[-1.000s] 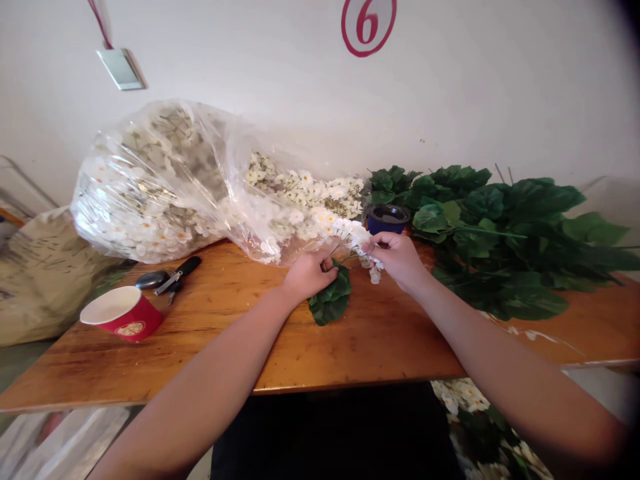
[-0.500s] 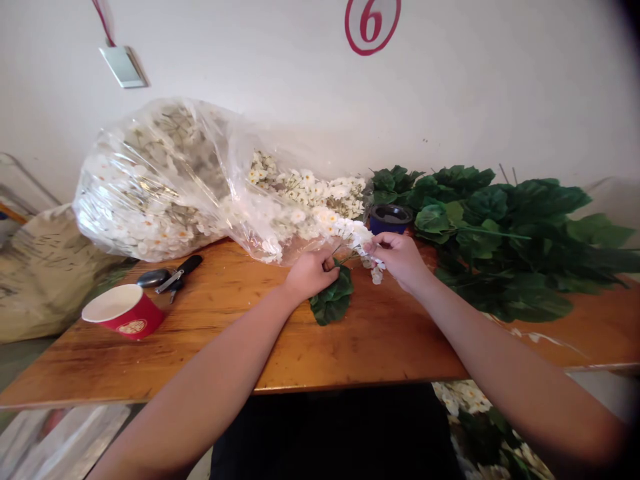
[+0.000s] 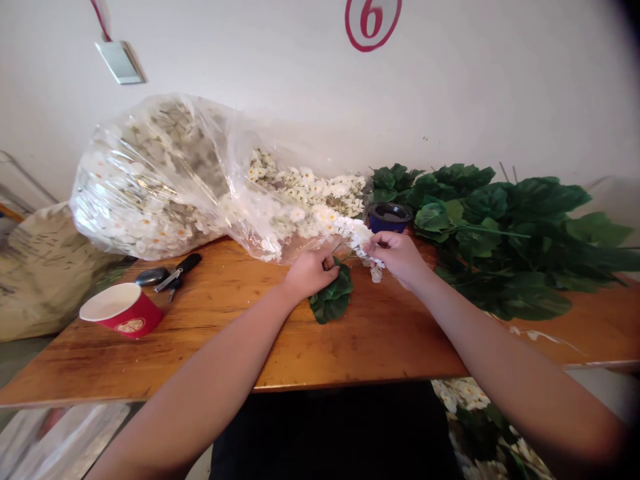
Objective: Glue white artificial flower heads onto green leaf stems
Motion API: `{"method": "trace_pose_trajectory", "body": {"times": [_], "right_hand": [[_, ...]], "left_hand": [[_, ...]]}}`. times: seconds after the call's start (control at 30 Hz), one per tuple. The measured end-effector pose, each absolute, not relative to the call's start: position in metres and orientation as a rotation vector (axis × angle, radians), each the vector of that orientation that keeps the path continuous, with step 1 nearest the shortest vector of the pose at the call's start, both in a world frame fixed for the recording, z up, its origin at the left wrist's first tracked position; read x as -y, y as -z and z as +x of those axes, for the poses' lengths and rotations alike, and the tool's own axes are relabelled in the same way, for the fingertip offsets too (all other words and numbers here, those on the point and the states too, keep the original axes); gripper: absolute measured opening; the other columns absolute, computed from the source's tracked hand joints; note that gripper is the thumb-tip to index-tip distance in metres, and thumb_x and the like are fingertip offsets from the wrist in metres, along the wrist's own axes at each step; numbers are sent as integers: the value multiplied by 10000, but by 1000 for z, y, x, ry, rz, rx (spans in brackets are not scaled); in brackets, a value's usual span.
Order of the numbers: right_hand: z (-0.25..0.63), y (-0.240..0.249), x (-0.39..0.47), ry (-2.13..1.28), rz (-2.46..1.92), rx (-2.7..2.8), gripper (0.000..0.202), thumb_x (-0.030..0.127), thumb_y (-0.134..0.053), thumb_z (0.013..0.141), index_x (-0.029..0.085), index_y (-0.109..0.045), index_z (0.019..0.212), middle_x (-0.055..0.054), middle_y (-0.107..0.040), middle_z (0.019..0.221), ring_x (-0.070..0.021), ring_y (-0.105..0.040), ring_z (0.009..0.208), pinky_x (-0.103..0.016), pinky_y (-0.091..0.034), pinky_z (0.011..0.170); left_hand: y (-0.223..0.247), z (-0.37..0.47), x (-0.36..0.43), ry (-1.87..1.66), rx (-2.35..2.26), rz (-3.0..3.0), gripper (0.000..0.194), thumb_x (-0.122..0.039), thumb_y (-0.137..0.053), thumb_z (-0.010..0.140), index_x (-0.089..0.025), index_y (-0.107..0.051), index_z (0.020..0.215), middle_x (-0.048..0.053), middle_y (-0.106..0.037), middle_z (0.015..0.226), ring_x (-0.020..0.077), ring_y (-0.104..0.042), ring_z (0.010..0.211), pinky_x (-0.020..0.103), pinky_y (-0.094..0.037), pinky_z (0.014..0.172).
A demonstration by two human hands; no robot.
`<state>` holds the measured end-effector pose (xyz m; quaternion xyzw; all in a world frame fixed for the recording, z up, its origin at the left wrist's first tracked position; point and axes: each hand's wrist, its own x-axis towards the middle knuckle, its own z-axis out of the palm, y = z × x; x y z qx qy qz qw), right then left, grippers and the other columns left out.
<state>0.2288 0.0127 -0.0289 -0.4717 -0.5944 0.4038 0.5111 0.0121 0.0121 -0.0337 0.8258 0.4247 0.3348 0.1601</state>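
My left hand [image 3: 313, 272] is closed around the stem of a green artificial leaf sprig [image 3: 332, 297], whose leaves hang below my fingers. Just to the right, my right hand [image 3: 395, 255] pinches a spray of white artificial flowers [image 3: 361, 240] between thumb and fingertips. The flower stems run toward my left hand; exactly where they meet the leaf stem is hard to make out. Behind my hands, a clear plastic bag [image 3: 150, 180] full of white flowers lies with its mouth toward me. A dark blue round roll or cup [image 3: 390, 217] sits just behind my right hand.
A heap of green artificial leaves [image 3: 500, 233] covers the right of the wooden table [image 3: 240, 347]. On the left stand a red paper cup [image 3: 123, 311] and keys with a black fob [image 3: 173, 277]. More white flowers [image 3: 465, 393] lie below the table's front edge.
Both hands keep nearly the same place and hold. The view has shifted very slightly; nothing has been let go or picked up.
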Motion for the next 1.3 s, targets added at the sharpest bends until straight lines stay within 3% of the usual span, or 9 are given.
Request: {"method": "trace_pose_trajectory", "body": {"times": [0.13,0.27,0.4,0.7,1.3], "right_hand": [[230,28,-13,-971,-1150,1497,395,530,-742,691,177,-575,752,1,-574,626,-115,-525,488,-241,-426,448],[234,22,-11,-932,-1136,1720,436,555,-678,746,188,-578,959,-12,-594,715,-146,-562,571,-262,-454,508],[237,20,-8,-709,-1156,2020,619,507,-783,636,193,-582,1130,-44,-627,877,-193,-598,737,-290,-481,636],[232,30,-18,-511,-1111,2132,176,353,-625,796,182,-665,808,-52,-631,771,-196,-568,718,-308,-446,670],[217,38,-13,-503,-974,2142,8,178,-547,747,186,-548,746,-29,-570,781,-164,-521,717,-269,-398,676]], "left_hand": [[33,12,-12,-950,-1195,2391,195,-249,-608,752,-183,-491,611,-42,-510,576,98,-457,558,238,-334,545],[33,11,-13,-943,-1182,2398,187,-252,-615,755,-182,-501,624,-36,-534,594,100,-468,565,239,-340,547],[32,11,-12,-931,-1173,2387,184,-261,-618,767,-181,-520,633,-27,-563,612,105,-491,578,241,-353,558],[33,12,-12,-876,-1125,2412,212,-276,-620,790,-183,-528,623,-25,-552,593,112,-487,567,249,-341,560],[37,16,-16,-784,-1117,2464,202,-237,-639,774,-183,-521,619,-29,-493,566,119,-457,568,254,-327,580]]}}
